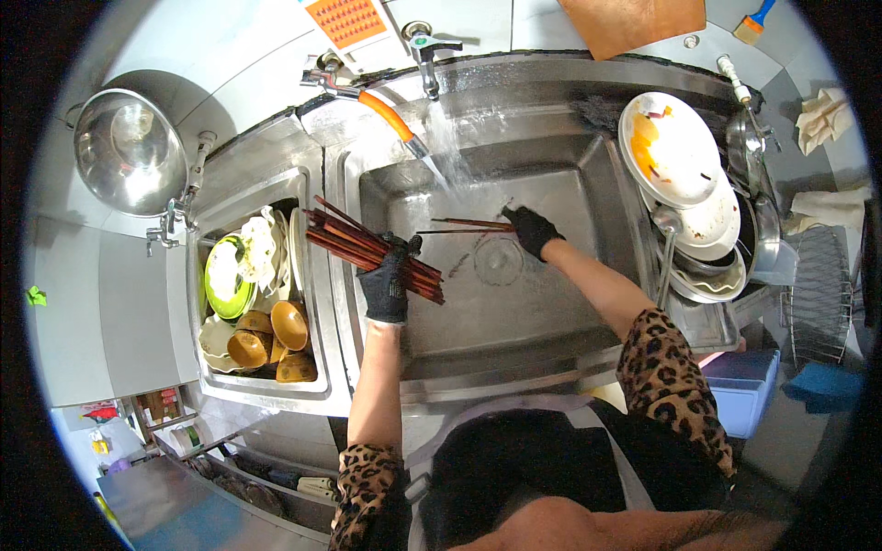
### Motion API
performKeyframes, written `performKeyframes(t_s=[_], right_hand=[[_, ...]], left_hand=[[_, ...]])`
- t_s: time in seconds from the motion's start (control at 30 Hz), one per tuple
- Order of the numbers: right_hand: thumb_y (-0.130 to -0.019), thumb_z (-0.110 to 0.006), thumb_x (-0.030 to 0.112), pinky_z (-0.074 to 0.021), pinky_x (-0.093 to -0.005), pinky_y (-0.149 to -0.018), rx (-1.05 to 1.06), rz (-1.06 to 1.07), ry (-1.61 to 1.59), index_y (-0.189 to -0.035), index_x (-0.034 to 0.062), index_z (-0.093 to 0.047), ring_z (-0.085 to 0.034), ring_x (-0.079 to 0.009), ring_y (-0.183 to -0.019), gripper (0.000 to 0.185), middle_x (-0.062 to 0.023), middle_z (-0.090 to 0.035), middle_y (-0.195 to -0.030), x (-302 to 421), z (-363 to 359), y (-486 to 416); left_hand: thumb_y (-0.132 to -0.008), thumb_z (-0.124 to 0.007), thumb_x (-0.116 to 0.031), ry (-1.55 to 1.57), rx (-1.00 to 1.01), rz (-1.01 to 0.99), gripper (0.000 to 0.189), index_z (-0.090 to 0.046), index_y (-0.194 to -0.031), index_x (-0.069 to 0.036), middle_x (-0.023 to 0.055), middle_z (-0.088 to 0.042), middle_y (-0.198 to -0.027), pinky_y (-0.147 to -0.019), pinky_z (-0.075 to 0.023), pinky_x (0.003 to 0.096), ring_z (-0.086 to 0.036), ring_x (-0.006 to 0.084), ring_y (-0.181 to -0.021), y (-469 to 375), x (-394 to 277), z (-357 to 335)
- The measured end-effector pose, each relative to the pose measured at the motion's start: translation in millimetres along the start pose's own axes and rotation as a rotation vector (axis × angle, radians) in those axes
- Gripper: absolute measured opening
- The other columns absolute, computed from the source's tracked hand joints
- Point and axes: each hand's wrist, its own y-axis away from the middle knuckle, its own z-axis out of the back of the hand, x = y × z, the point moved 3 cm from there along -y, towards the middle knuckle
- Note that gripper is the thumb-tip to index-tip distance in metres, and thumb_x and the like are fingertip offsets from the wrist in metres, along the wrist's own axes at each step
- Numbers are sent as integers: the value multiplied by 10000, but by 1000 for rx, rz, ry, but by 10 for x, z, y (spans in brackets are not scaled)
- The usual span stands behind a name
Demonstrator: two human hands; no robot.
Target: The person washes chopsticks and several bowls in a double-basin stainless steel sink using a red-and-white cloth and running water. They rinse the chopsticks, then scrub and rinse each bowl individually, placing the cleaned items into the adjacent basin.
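Note:
My left hand (387, 284), in a black glove, grips a thick bundle of reddish-brown chopsticks (344, 237) over the left side of the large stainless steel sink (468, 324). To its right, my right hand (534, 231), gloved in black too, is closed on a few chopsticks (468, 223) that point left above the sink floor, near the round drain (499, 262). Water pours from a metal faucet (428, 72) and also from an orange hose (387, 116) into the back left of the basin.
The left sink holds green-rimmed dishes (227, 279), brown bowls (289, 325) and pale scalloped plates (258, 241). Right of the basin, food-stained white plates (679, 155) are stacked beside a metal ladle (667, 241) and pans (765, 227). A large steel bowl (131, 151) leans at the back left.

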Motion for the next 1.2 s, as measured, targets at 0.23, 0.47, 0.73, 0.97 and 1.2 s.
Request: performKeyframes(t_s=[0.23, 0.47, 0.73, 0.97, 1.2], right_hand=[[-883, -502, 146, -273, -438, -1126, 38, 399, 546, -1142, 34, -623, -480, -292, -1241, 308, -165, -571, -1247, 410, -252, -280], [-986, -445, 339, -518, -418, -670, 177, -160, -46, -1143, 108, -535, -633, -279, -760, 294, -128, -625, -875, 165, 169, 97], [-990, -427, 465, -468, -336, -466, 285, -356, -803, -1181, 78, -530, -562, -177, -572, 444, -97, -589, -786, 1199, 534, 845], [-1018, -386, 433, -508, -344, -827, 202, 321, -240, -1277, 53, -524, -632, -225, -878, 480, -162, -638, -1082, 1169, 507, 882], [-990, -314, 569, -372, -492, -1054, 70, 388, -1356, -1396, 93, -424, -460, -288, -1247, 634, -122, -503, -1351, 509, -184, 881]], left_hand=[[-817, -649, 19, 12, -18, 144, 189, -560, -982, -8, 96, -639, -834, -730, -545, 363, -666, 241, -817, 136, 46, -69], [-854, -653, -149, 410, 186, 429, 320, -525, -1128, -45, 121, -635, -1023, -881, -510, 515, -633, 363, -1018, 134, 878, -6], [-874, -651, -154, 562, 355, 631, 713, -256, -1463, -82, 156, -577, -1256, -931, -502, 487, -583, 339, -1134, 96, 904, -460], [-839, -688, -69, 501, 125, 408, 611, -337, -1339, -59, 154, -634, -992, -805, -565, 484, -665, 333, -946, 43, 718, -505], [-809, -673, 3, 521, 204, 153, 448, -466, -1201, -58, 115, -649, -930, -835, -543, 443, -660, 306, -944, 58, -456, -1026]])
